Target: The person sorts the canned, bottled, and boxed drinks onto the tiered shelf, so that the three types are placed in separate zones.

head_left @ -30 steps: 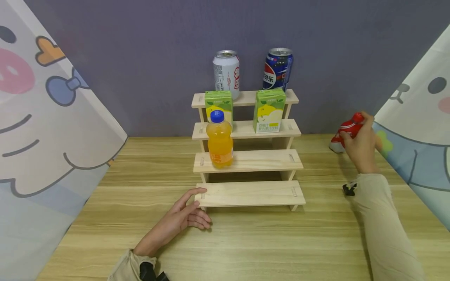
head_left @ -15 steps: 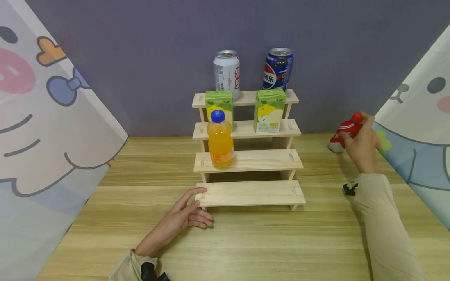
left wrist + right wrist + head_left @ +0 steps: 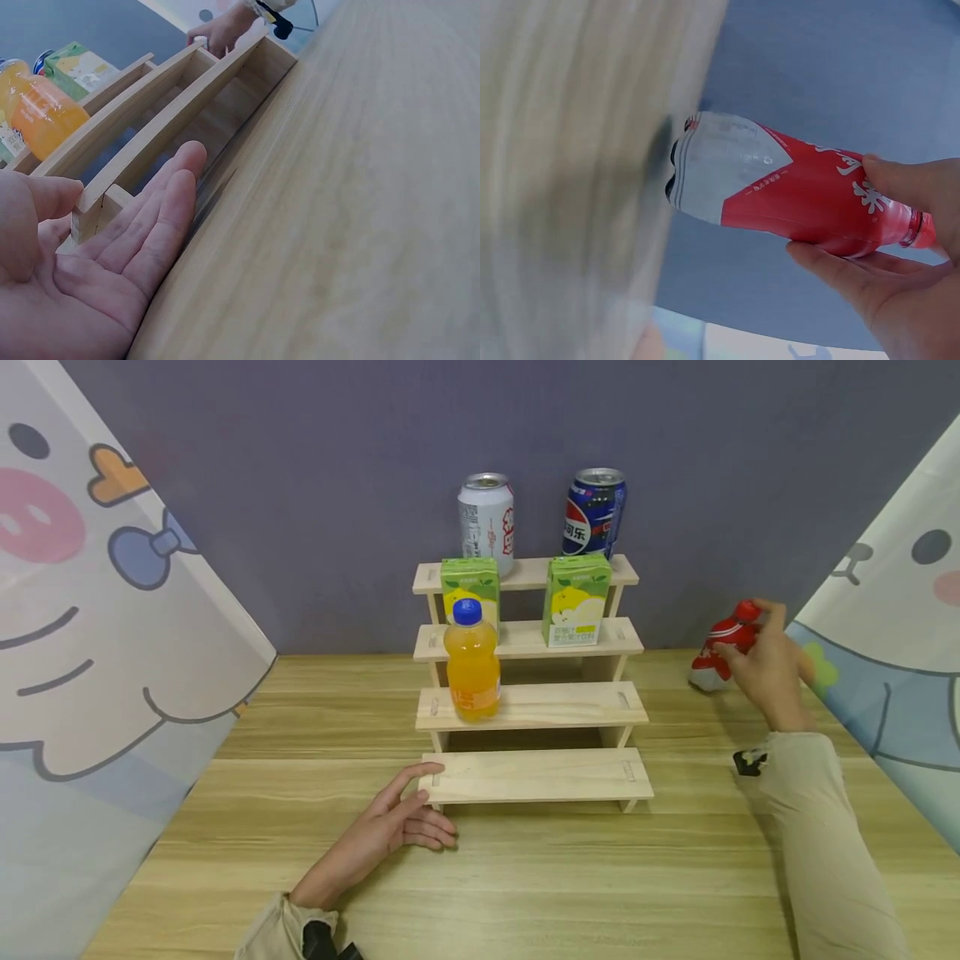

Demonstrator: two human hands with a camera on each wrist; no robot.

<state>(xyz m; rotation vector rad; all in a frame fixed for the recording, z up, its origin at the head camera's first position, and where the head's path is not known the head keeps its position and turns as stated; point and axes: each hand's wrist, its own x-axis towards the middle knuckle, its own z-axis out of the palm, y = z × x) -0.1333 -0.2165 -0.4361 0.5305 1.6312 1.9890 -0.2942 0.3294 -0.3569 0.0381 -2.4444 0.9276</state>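
In the head view my right hand (image 3: 772, 668) grips a red-and-white cola bottle (image 3: 723, 647) around its upper part, below the red cap. The bottle leans, and its base is just above or on the table; in the right wrist view the bottle's white bottom (image 3: 716, 161) is close to the wood. My left hand (image 3: 386, 818) holds the left end of the lowest step of a wooden tiered stand (image 3: 536, 775), index finger on top, thumb at the front edge. Its other fingers (image 3: 169, 202) extend in front of the stand.
An orange drink bottle (image 3: 472, 668) stands left on the second step. Two green juice cartons (image 3: 576, 602) occupy the third step. A white can (image 3: 487, 522) and a blue cola can (image 3: 595, 514) stand on top. A dark wall (image 3: 360, 527) rises behind.
My right hand and the cola bottle have shifted slightly left, and the bottle stands a little more upright. The left hand keeps its place on the stand. The head view has tilted slightly.
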